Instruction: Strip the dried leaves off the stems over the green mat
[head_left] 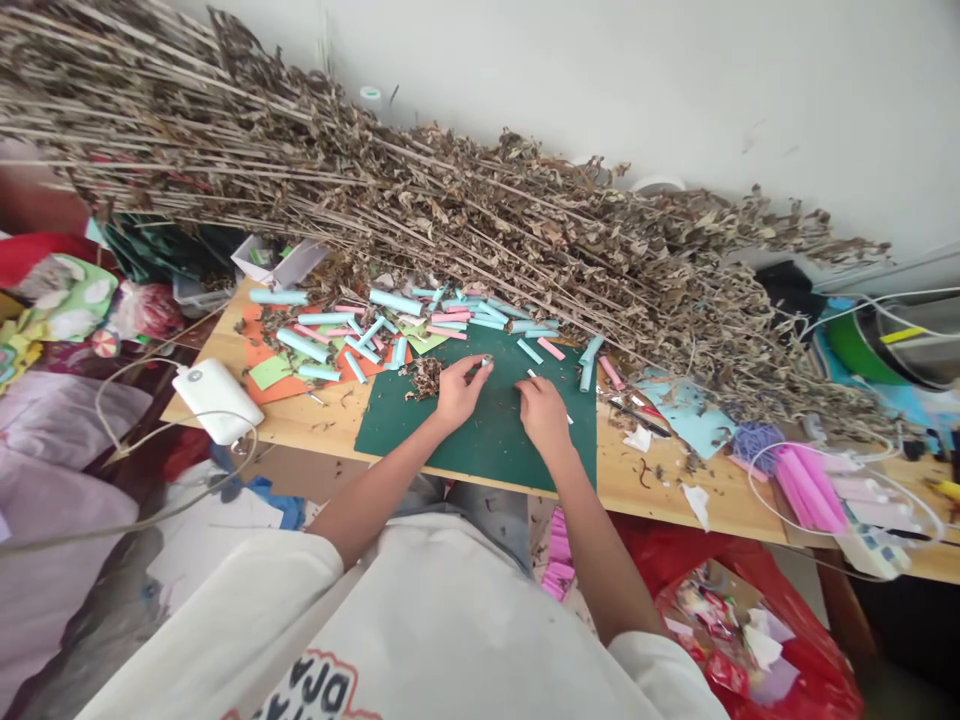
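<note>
Above the dark green cutting mat (480,440) my left hand (459,392) is closed in a pinch. A tiny pale, greyish piece shows at its fingertips, too small to name. My right hand (541,408) is a short way to the right, its fingers bent together and pointing down. A small white strip (532,374) shows at those fingertips; whether it is gripped or lies behind them is unclear. Beside my left hand lies a heap of crumbled dry leaves (424,378). Blue paper tubes (396,302) and pink paper tubes (551,348) are scattered behind both hands.
A big bundle of dried leafy stalks (480,215) spans the back of the wooden table (285,425). A white power bank (217,400) with a cable sits at left. Purple yarn (756,446) and a pink roll (810,488) lie at right, above a red rubbish bag (814,640).
</note>
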